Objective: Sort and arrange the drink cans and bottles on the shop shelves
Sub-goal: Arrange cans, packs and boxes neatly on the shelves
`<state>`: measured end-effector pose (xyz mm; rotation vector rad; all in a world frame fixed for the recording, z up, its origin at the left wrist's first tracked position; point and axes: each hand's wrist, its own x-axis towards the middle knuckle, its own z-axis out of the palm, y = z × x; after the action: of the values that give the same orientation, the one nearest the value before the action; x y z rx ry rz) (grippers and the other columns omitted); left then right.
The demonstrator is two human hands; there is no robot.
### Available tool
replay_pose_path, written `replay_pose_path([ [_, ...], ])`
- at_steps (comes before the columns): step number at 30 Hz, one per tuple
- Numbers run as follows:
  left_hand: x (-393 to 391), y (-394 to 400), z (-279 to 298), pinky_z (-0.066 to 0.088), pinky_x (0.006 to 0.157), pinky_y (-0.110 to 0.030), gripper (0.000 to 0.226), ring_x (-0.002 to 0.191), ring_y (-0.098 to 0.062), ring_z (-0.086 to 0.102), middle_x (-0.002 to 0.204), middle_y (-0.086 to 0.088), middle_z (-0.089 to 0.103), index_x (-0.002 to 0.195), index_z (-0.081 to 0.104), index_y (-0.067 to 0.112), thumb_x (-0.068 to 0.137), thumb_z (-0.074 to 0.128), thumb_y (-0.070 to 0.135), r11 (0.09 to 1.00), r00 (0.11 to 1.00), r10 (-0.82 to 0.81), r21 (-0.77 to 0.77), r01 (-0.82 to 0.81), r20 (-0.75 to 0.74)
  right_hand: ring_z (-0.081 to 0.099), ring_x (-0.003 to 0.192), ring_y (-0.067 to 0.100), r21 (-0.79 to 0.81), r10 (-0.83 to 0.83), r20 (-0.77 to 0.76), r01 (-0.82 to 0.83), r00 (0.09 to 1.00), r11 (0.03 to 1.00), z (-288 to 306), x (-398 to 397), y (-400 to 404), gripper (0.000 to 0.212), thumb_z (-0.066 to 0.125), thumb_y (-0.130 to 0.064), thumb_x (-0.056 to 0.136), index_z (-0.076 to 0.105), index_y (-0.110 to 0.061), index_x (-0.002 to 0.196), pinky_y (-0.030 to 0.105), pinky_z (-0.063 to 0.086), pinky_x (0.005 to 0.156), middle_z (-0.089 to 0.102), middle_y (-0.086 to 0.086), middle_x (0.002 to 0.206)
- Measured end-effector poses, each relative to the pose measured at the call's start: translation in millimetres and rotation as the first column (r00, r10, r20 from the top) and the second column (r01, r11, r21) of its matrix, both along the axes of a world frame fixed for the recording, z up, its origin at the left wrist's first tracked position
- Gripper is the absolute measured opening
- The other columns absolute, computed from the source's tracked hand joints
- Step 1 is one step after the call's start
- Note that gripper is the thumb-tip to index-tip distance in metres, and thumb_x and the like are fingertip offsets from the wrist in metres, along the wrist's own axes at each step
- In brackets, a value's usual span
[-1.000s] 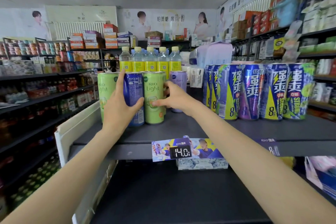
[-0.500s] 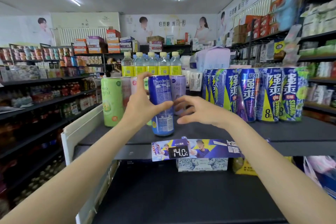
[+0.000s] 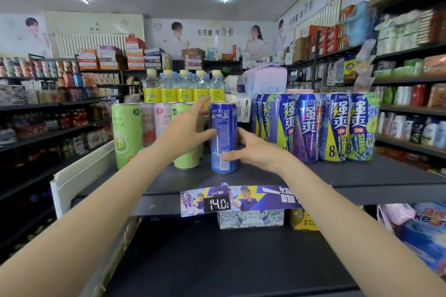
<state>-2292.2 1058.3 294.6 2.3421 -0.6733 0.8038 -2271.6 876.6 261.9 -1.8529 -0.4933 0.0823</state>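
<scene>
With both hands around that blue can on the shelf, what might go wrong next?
1. The blue can stands upright with the left hand and right hand only loosely beside it; a nudge could tip it.
2. The green can stands close behind the left hand and might get knocked.

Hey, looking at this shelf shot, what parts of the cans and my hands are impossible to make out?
- Head view: the green can is mostly hidden by the left hand.
- Right hand: its fingers beyond the blue can are hidden.
- Blue can's small print: too small to read.
- Water bottles: lower halves hidden behind the cans.
</scene>
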Motion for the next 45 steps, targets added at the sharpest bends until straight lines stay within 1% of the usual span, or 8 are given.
replay_pose_path([
  [4,-12.1,37.6,-2.1,0.046,0.078,-0.022,0.044,0.091,-0.013,0.056,0.112,-0.005,0.057,0.131,0.048,0.012,0.088,0.053,0.006,0.958,0.948,0.184,-0.262,-0.115,0.260,0.048,0.119,0.019,-0.152,-0.251,0.224,0.288,0.942,0.945,0.2,20.8,13.8,0.080,0.083,-0.018,0.067,0.034,-0.016,0.131,0.035,0.040,0.100,0.048,0.004,0.135],
  [8,-1.0,61.8,-26.2,0.048,0.080,-0.028,0.045,0.090,-0.018,0.058,0.112,-0.009,0.057,0.129,0.048,0.008,0.086,0.059,0.014,0.924,0.949,0.299,-0.279,-0.261,0.100,0.048,0.118,0.028,-0.208,-0.417,0.339,0.500,0.843,0.841,-8.6,33.4,21.9,0.086,0.084,-0.030,0.065,0.032,-0.009,0.129,0.043,0.041,0.099,0.045,0.012,0.130],
  [13,7.3,53.2,-52.6,0.049,0.084,-0.031,0.059,0.096,-0.021,0.060,0.116,-0.005,0.059,0.131,0.042,0.013,0.082,0.067,0.033,0.964,0.961,0.245,-0.075,-0.256,-0.127,0.053,0.106,0.017,-0.036,-0.253,0.152,0.261,0.955,0.965,-8.7,28.9,9.6,0.069,0.072,-0.003,0.077,0.034,-0.014,0.133,0.030,0.042,0.091,0.053,0.007,0.128],
  [16,9.4,44.2,-50.8,0.046,0.085,-0.028,0.071,0.105,-0.024,0.058,0.121,-0.004,0.059,0.134,0.038,0.013,0.077,0.072,0.038,0.959,0.947,0.251,-0.083,-0.272,-0.200,0.054,0.108,0.020,-0.042,-0.288,0.131,0.295,0.949,0.954,-10.2,31.4,9.1,0.066,0.079,-0.010,0.072,0.041,-0.014,0.126,0.034,0.045,0.093,0.055,0.007,0.126],
  [20,13.7,36.7,-53.7,0.046,0.088,-0.035,0.072,0.109,-0.029,0.056,0.121,-0.010,0.061,0.129,0.041,0.011,0.073,0.075,0.041,0.938,0.932,0.310,-0.097,-0.332,-0.186,0.052,0.112,0.024,-0.180,-0.383,0.301,0.446,0.873,0.876,-16.2,34.9,17.9,0.070,0.085,-0.032,0.064,0.043,-0.010,0.116,0.040,0.045,0.096,0.050,0.009,0.124],
  [26,15.8,34.9,-51.7,0.044,0.089,-0.035,0.081,0.110,-0.028,0.056,0.117,-0.008,0.062,0.130,0.043,0.011,0.067,0.075,0.051,0.921,0.912,0.368,-0.067,-0.384,-0.179,0.056,0.102,0.016,-0.092,-0.333,0.213,0.358,0.919,0.929,-14.5,31.1,12.7,0.059,0.083,-0.015,0.067,0.046,-0.015,0.112,0.031,0.047,0.089,0.058,0.003,0.120],
  [35,20.9,23.6,-51.8,0.042,0.081,-0.031,0.068,0.104,-0.025,0.058,0.117,-0.003,0.057,0.118,0.041,0.014,0.071,0.071,0.054,0.909,0.898,0.407,-0.020,-0.415,-0.167,0.055,0.093,0.013,-0.130,-0.419,0.316,0.477,0.851,0.869,-15.9,39.5,20.4,0.060,0.083,-0.015,0.068,0.044,-0.006,0.113,0.025,0.045,0.082,0.060,0.005,0.114],
  [45,33.8,6.3,-44.6,0.041,0.082,-0.032,0.059,0.108,-0.031,0.055,0.118,-0.013,0.055,0.115,0.038,0.004,0.081,0.067,0.042,0.890,0.856,0.448,0.037,-0.455,-0.258,0.054,0.112,0.023,-0.325,-0.380,0.283,0.461,0.880,0.826,2.0,42.4,21.9,0.062,0.081,-0.019,0.070,0.039,-0.005,0.113,0.031,0.046,0.091,0.055,0.009,0.123],
])
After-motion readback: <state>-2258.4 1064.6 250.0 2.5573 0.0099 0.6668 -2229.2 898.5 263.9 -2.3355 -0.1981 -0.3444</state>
